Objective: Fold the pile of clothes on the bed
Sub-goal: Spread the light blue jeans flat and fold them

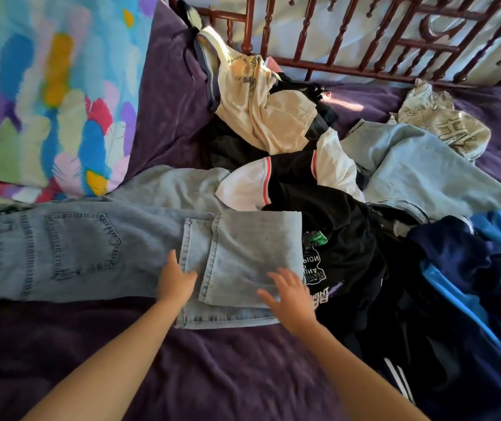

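Light blue jeans (85, 244) lie across the purple bed cover, waist at the left, with the leg ends folded back over themselves at the middle. My left hand (174, 276) rests flat on the jeans just left of the folded hem. My right hand (288, 294) lies with spread fingers on the folded leg's near right corner. Behind and to the right is the pile: a black printed shirt (331, 238), a black and white shirt (288, 174), a cream shirt (261, 107), a pale blue garment (425, 174) and a navy and blue striped jacket (471, 284).
A colourful patterned pillow (48, 92) leans at the back left. A dark red wooden headboard rail (364, 41) runs along the far side. A grey printed top (443, 123) lies at the back right. Bare purple bed cover (212, 375) stretches along the near edge.
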`<state>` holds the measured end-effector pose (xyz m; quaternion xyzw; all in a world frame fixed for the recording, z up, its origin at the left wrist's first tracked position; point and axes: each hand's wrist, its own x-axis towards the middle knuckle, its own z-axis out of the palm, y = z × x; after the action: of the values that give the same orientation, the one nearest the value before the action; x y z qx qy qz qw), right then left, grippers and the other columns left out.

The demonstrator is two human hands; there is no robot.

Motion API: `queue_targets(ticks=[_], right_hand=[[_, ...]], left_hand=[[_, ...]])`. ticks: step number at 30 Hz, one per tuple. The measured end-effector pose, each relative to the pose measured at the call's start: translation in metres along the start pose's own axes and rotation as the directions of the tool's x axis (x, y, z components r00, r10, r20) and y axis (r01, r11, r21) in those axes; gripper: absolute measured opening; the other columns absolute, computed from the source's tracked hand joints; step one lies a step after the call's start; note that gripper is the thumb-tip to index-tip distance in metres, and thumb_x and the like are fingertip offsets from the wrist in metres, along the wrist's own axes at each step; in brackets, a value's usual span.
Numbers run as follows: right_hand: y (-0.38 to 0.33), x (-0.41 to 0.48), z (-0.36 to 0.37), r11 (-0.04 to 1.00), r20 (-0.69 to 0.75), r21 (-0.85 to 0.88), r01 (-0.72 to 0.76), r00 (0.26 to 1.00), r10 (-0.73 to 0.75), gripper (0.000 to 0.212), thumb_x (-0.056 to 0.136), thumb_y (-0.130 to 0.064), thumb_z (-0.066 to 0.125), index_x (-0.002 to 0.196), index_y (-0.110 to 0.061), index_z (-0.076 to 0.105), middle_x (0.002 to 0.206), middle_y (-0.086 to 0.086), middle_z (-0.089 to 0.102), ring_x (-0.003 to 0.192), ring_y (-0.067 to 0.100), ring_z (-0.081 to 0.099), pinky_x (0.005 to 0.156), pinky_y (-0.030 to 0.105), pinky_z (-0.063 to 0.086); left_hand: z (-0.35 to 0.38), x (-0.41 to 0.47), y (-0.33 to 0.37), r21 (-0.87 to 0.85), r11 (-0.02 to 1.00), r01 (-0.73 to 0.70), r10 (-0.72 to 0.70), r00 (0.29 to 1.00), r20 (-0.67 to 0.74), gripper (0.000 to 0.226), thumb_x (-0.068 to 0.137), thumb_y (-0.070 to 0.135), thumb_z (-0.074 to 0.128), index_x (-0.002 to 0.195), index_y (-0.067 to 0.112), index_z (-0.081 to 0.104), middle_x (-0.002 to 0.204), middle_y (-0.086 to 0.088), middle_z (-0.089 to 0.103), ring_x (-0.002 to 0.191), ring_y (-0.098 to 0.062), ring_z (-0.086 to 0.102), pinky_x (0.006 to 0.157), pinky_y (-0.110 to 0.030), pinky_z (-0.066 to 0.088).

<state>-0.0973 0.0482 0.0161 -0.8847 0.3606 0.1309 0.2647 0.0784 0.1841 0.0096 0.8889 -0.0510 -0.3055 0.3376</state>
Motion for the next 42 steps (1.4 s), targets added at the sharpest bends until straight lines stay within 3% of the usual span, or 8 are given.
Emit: queue_targets(ticks=[3,6,9,13,18,26,33,42], right_hand=[[0.027,0.013,0.001,0.961,-0.198,0.113,-0.251,0.943,0.269,0.050,0.091,-0.039,0.050,0.131,-0.009,0.047,0.135,0.011,0.046,0.127,0.030,0.038,0.102,0.038,0.032],[0.037,0.026,-0.002,0.821,-0.055,0.467,-0.329,0.915,0.399,0.041,0.086,-0.015,0.060,0.125,-0.007,0.049,0.119,0.010,0.056,0.108,0.026,0.054,0.084,0.031,0.041],[0.037,0.036,-0.002,0.720,0.012,0.608,-0.334,0.911,0.413,0.047,0.085,-0.012,0.063,0.129,-0.008,0.045,0.115,0.003,0.058,0.109,0.025,0.057,0.085,0.031,0.045],[0.036,0.046,0.006,0.729,-0.010,0.563,-0.389,0.879,0.477,0.053,0.083,-0.019,0.066,0.131,-0.012,0.045,0.117,0.005,0.061,0.109,0.028,0.057,0.090,0.040,0.046],[0.029,0.037,-0.022,0.749,-0.155,0.569,-0.338,0.851,0.501,0.017,0.079,-0.015,0.067,0.080,-0.003,0.056,0.068,0.002,0.054,0.073,0.025,0.055,0.068,0.037,0.046],[0.042,-0.004,-0.132,0.646,-0.442,0.763,-0.009,0.722,0.532,0.024,0.080,-0.007,0.066,0.065,-0.015,0.049,0.062,0.000,0.047,0.057,0.014,0.043,0.054,0.029,0.038],[0.071,0.007,-0.097,0.645,-0.196,0.708,-0.287,0.798,0.570,0.016,0.088,-0.013,0.059,0.081,-0.007,0.046,0.074,0.006,0.048,0.076,0.024,0.049,0.068,0.037,0.042],[0.094,-0.001,-0.083,0.545,-0.077,0.792,-0.274,0.841,0.535,0.013,0.093,-0.016,0.053,0.082,-0.010,0.056,0.080,0.005,0.058,0.072,0.019,0.054,0.062,0.030,0.045]], left_hand=[[0.011,-0.009,-0.013,0.341,0.921,-0.189,0.209,0.978,-0.025,0.063,0.089,0.028,0.057,0.144,0.011,0.031,0.141,-0.016,0.041,0.128,-0.036,0.038,0.099,-0.047,0.040],[0.024,-0.019,-0.025,0.585,0.690,-0.426,0.427,0.892,0.147,0.070,0.066,0.027,0.081,0.128,0.009,0.056,0.135,-0.026,0.047,0.121,-0.045,0.048,0.087,-0.053,0.047],[0.027,-0.023,-0.029,0.697,0.536,-0.476,0.418,0.867,0.270,0.078,0.052,0.031,0.087,0.122,0.009,0.061,0.133,-0.026,0.049,0.121,-0.045,0.048,0.085,-0.058,0.046],[0.027,-0.017,-0.034,0.715,0.532,-0.453,0.320,0.890,0.326,0.068,0.094,0.041,0.044,0.150,0.024,0.009,0.158,-0.011,-0.004,0.145,-0.029,-0.006,0.115,-0.045,0.008],[0.023,-0.019,-0.030,0.697,0.535,-0.478,0.302,0.878,0.370,0.064,0.098,0.045,0.032,0.150,0.026,0.000,0.157,-0.007,-0.012,0.145,-0.026,-0.010,0.116,-0.040,0.005],[0.043,-0.048,0.028,0.500,0.564,-0.657,0.471,0.753,0.460,0.062,0.094,0.056,0.021,0.149,0.033,0.006,0.158,0.000,-0.005,0.145,-0.020,-0.003,0.115,-0.036,0.013],[0.052,-0.052,0.038,0.473,0.638,-0.608,0.291,0.758,0.584,0.058,0.097,0.045,0.036,0.149,0.028,0.018,0.158,-0.003,0.004,0.144,-0.025,0.003,0.115,-0.041,0.018],[0.071,-0.050,0.074,0.354,0.617,-0.703,0.551,0.707,0.443,0.044,0.097,0.030,0.043,0.139,0.017,0.041,0.141,0.000,0.040,0.129,-0.019,0.034,0.104,-0.030,0.031]])
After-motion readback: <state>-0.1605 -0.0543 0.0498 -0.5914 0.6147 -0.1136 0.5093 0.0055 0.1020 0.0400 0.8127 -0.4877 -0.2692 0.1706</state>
